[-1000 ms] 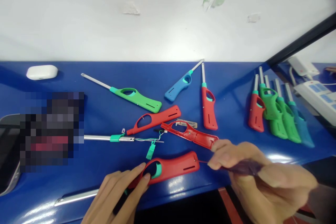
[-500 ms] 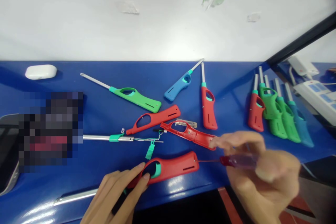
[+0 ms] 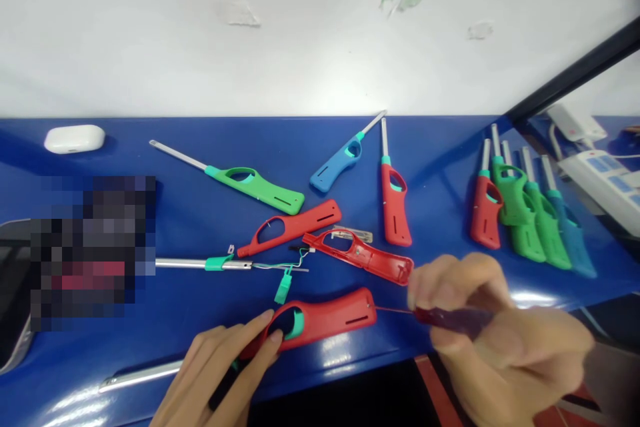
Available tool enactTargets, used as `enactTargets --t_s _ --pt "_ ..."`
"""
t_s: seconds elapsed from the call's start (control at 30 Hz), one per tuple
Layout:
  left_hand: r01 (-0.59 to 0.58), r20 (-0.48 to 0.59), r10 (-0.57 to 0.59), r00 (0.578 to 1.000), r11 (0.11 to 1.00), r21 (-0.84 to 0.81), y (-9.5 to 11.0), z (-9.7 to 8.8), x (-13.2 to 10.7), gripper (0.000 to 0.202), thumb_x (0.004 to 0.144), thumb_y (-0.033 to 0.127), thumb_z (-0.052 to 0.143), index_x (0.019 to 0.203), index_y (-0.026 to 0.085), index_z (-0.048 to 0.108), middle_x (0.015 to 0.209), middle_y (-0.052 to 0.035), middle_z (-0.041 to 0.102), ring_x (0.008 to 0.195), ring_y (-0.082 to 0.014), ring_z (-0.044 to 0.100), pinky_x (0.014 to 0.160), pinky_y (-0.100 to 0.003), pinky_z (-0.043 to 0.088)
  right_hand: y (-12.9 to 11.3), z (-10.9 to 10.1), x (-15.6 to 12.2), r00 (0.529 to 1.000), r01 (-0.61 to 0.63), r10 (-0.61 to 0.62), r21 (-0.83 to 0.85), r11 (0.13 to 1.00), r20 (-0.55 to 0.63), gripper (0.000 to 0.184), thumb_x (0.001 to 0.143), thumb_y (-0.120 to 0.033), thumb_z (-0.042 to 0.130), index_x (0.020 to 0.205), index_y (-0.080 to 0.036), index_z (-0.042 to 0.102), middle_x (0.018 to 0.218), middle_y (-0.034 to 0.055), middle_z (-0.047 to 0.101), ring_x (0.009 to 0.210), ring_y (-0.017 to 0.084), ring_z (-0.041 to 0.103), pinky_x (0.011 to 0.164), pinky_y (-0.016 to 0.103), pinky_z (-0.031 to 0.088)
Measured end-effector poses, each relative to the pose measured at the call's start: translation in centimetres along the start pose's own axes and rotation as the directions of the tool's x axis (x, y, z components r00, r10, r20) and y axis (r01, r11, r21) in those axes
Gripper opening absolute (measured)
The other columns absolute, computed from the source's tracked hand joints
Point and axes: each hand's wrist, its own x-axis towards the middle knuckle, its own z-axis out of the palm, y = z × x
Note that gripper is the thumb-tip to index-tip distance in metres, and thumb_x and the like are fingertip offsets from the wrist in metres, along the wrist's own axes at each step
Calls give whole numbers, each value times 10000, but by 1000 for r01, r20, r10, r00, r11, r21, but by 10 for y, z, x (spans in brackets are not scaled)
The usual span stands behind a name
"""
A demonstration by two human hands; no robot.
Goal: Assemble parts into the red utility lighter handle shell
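Note:
A red long-nosed lighter (image 3: 325, 318) with a teal trigger lies near the front edge of the blue table (image 3: 190, 213). My left hand (image 3: 215, 373) pinches it at the trigger end, fingers closed on the body. My right hand (image 3: 500, 340) is closed round a small screwdriver (image 3: 450, 319) with a dark red handle. Its thin shaft touches the butt end of the lighter. Just behind lie two opened red shell halves (image 3: 360, 255), a metal tube with a teal collar (image 3: 210, 264), thin wires and a loose teal trigger piece (image 3: 283, 289).
Whole lighters lie farther back: a green one (image 3: 255, 187), a blue one (image 3: 335, 168), a red one (image 3: 394, 203). A row of red, green and blue lighters (image 3: 525, 217) sits at the right. A white case (image 3: 74, 138) lies far left, a power strip (image 3: 600, 170) far right.
My right hand shifted slightly around the screwdriver, fingers regripping, while its tip stayed at the lighter's butt end. The left hand and the lighter barely moved.

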Motion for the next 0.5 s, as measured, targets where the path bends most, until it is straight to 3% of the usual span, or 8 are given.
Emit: enactTargets --t_s 0.1,0.17,0.27,0.3,0.37,0.43,0.5 --pt "-42 -32 43 999 999 29 0 1 0 458 960 502 586 1381 336 659 1250 -42 761 940 -260 778 790 -356 675 0 1 -4 1000 -16 16 -68 998 3 228 1038 -86 600 1137 -282 660 964 14 697 838 223 679 752 426 600" --pt "-74 -9 74 997 997 19 0 -1 2 479 955 502 605 1404 338 639 1253 -41 760 943 -256 779 787 -345 675 0 2 -4 997 -70 68 -65 995 -30 137 1032 -165 660 1011 -298 632 1063 14 688 923 242 678 817 451 604" --pt "-73 -29 73 997 997 23 2 -3 5 459 974 500 592 1405 348 638 1260 -37 757 939 -248 779 787 -337 673 -1 3 -1 997 -75 75 1 997 -23 283 962 -184 779 819 -279 553 980 -23 596 843 200 595 721 376 596" --pt "-54 -41 56 998 997 46 5 -4 6 448 987 474 579 1413 346 634 1274 -40 751 954 -247 776 799 -337 672 -1 2 0 999 -53 53 15 999 -6 257 963 -154 769 844 -289 585 939 -26 582 798 190 571 688 362 583" --pt "-9 -57 14 998 996 93 16 -5 6 449 1008 379 543 1451 334 603 1315 -51 730 999 -243 764 835 -344 666 1 1 -1 1000 -14 14 10 1000 19 239 1007 -92 677 1061 -324 677 911 -24 628 767 187 582 707 375 577" --pt "60 -51 -54 997 991 117 31 -5 6 489 1008 261 510 1489 328 562 1370 -57 696 1079 -248 739 902 -374 652 3 1 -5 999 -16 16 -7 1000 28 352 1049 -71 583 1289 -316 661 1008 -1 707 854 205 644 806 411 582" --pt "131 -54 -126 991 984 117 45 -5 7 536 1001 162 478 1508 326 537 1429 -55 653 1179 -251 693 995 -415 613 4 1 -7 999 -44 44 11 999 14 364 1065 -82 560 1320 -322 657 1116 11 715 981 222 650 890 439 567"
